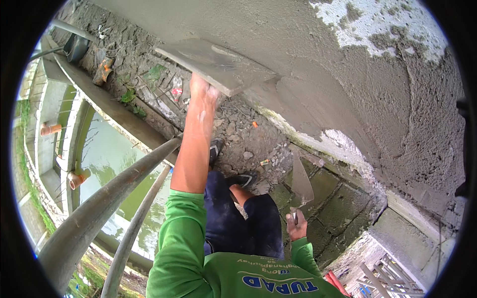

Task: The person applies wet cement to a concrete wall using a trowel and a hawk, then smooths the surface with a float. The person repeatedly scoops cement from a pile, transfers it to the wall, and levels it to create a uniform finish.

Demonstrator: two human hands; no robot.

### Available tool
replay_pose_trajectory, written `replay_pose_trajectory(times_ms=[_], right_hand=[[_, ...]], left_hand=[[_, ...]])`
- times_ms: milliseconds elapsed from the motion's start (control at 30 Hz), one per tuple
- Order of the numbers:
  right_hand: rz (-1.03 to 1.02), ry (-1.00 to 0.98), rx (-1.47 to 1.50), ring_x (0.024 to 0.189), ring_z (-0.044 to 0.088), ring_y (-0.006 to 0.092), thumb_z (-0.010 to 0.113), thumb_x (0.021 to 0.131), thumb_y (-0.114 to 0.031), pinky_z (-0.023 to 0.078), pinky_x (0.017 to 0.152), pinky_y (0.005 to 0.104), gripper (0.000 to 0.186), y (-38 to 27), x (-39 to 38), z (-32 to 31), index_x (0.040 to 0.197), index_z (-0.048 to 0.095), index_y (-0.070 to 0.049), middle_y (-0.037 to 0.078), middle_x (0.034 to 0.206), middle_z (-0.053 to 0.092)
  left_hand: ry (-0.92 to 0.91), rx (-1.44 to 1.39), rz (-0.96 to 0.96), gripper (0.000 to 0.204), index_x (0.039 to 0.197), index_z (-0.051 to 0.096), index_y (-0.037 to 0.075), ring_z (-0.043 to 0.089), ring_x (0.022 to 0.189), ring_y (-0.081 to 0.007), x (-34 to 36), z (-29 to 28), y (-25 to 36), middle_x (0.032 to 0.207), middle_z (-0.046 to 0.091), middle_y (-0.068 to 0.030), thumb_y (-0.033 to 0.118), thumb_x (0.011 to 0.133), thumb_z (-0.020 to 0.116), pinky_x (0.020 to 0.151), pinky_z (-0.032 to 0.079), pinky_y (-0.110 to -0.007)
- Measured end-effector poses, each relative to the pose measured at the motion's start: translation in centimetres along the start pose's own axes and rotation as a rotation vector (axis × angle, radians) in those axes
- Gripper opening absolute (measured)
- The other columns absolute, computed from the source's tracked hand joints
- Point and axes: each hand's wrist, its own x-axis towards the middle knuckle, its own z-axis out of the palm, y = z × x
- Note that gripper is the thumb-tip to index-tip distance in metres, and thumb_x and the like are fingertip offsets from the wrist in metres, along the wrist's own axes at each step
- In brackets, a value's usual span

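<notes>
My left hand [202, 88] reaches forward, its fingers closed under the near edge of a flat, mortar-coated hawk [218, 62]. Wet grey mortar is smeared over the board's face, and its right corner meets or nearly meets the plastered wall [343, 99]. The grip itself is partly hidden by the board. Lower on the right, my right hand [297, 226] is wrapped around the handle of a pointed trowel [302, 183]. The trowel's long blade points away from me, apart from the wall, with grey residue on it.
Bare white patches [392, 30] interrupt the wall's wet plaster. Rubble [243, 144] lies around my feet, beside mossy blocks [343, 208]. Two slanting poles [109, 193] rise at my left, before a pool of green water [107, 149]. An orange pipe piece [103, 72] lies farther off.
</notes>
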Motion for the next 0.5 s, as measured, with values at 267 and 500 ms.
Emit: replay_pose_trajectory(times_ms=[267, 500], right_hand=[[-0.150, -0.244, -0.142, 0.071, 0.066, 0.0272, 0.065, 0.090, -0.028, 0.051, 0.068, 0.0352, 0.042, -10.6, 2.4, -4.7, 0.125, 0.057, -0.005, 0.010, 0.081, 0.067], [-0.362, -0.596, -0.581, 0.089, 0.065, 0.0403, 0.060, 0.091, -0.042, 0.051, 0.081, 0.0485, 0.048, -14.6, 9.7, -6.3, 0.125, 0.057, -0.008, 0.019, 0.097, 0.069]], left_hand=[[-0.041, 0.175, -0.166, 0.033, 0.126, 0.048, 0.001, 0.062, 0.097, -0.0272, -13.4, -9.0, 0.4, 0.116, 0.060, -0.0133, 0.019, 0.099, 0.048, 0.079, 0.055, -0.043], [0.170, 0.265, -0.378, 0.034, 0.128, 0.048, 0.003, 0.062, 0.098, -0.0271, -22.4, -15.7, -3.3, 0.116, 0.060, -0.0125, 0.021, 0.100, 0.047, 0.081, 0.055, -0.043]])
